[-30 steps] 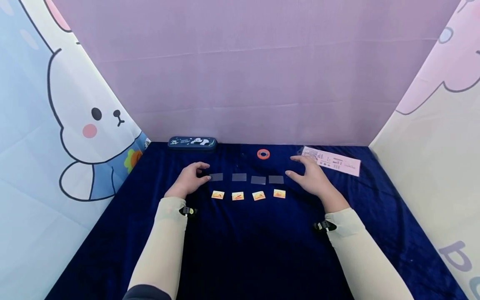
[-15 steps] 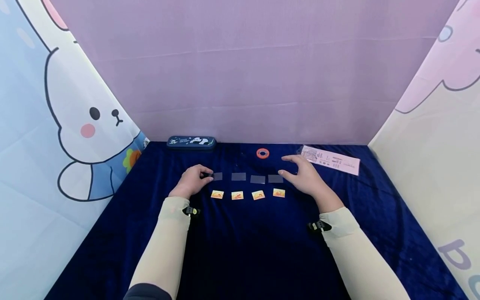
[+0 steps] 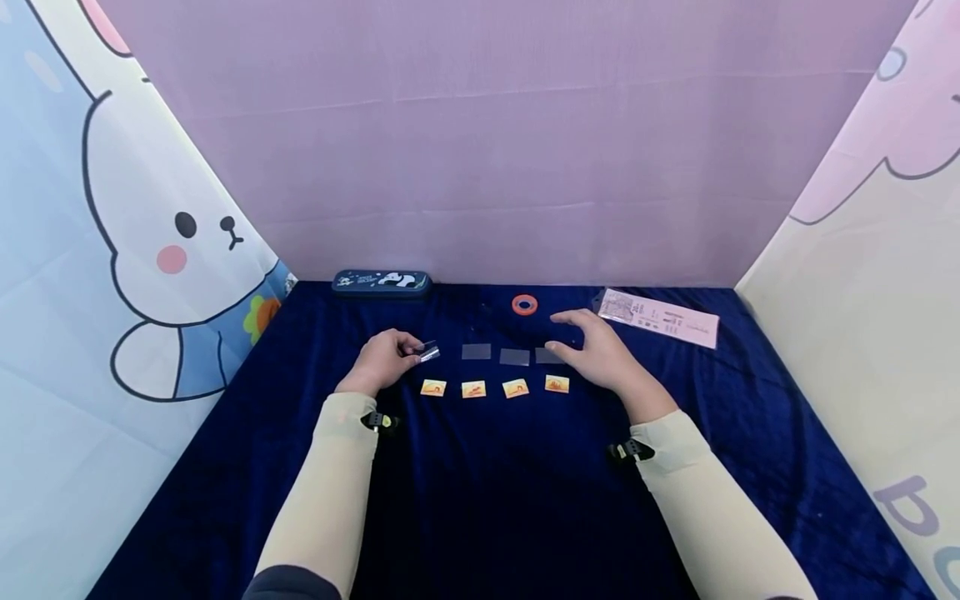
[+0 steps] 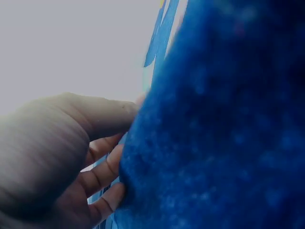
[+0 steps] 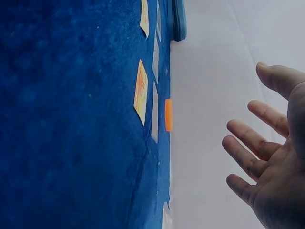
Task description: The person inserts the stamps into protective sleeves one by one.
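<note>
The left hand (image 3: 386, 358) pinches a small clear piece (image 3: 429, 351) between thumb and fingers, left of the table's middle and nearer its far edge than its near one; the piece is tilted and catches the light. The right hand (image 3: 600, 354) is spread wide, thumb well apart from the fingers, and holds nothing.

Judging by the layout, the work seems barely begun: one clear piece is in hand, while three other clear pieces (image 3: 476, 352) lie flat in a row reaching toward the right hand. Four yellow-orange cards (image 3: 474, 389) lie in a parallel row on the near side, apart from one another, and no clear piece rests on any of them. Toward the far edge of the table (image 3: 480, 508) sit an orange ring (image 3: 515, 306) (perhaps a tape roll), a dark blue case (image 3: 380, 284) near the far left corner and a pink slip (image 3: 667, 318) near the far right corner; none is touched by a hand.

The right hand hides part of the rightmost clear piece in the head view. The left wrist view shows mostly blurred cloth, and the pinched piece cannot be made out there. The prints on the cards are too small to read.
</note>
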The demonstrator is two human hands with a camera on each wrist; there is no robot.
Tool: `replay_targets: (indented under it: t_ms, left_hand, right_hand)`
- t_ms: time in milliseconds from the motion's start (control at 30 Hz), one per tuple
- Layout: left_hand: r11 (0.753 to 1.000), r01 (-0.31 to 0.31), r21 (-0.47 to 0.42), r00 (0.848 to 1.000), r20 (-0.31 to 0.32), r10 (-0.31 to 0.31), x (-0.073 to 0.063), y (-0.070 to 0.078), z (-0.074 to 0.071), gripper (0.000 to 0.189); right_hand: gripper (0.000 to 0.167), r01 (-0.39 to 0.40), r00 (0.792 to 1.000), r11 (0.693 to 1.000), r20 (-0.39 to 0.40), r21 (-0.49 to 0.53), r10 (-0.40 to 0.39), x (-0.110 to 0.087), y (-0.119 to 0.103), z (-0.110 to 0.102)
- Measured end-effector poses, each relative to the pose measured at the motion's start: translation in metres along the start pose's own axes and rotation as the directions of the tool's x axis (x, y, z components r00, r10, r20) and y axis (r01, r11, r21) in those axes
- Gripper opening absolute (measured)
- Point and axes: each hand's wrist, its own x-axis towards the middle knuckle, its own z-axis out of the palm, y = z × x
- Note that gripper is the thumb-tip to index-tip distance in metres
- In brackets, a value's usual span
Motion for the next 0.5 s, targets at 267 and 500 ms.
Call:
replay_targets:
  t_ms: [267, 500]
  left_hand:
    - [0.997, 0.003, -0.075, 0.999, -0.035, -0.005, -0.003, -0.001, -0.017, 0.012]
    - [0.992, -0.008, -0.126, 0.996, -0.088, -0.003, -0.008, 0.004, -0.037, 0.015]
  right_hand:
    - [0.052, 0.024, 0.999, 1.0, 0.024, -0.012, -0.024, 0.009, -0.014, 0.008]
    - [0.049, 0.053, 0.997, 0.999, 0.052, -0.003, -0.053, 0.02, -0.023, 0.023]
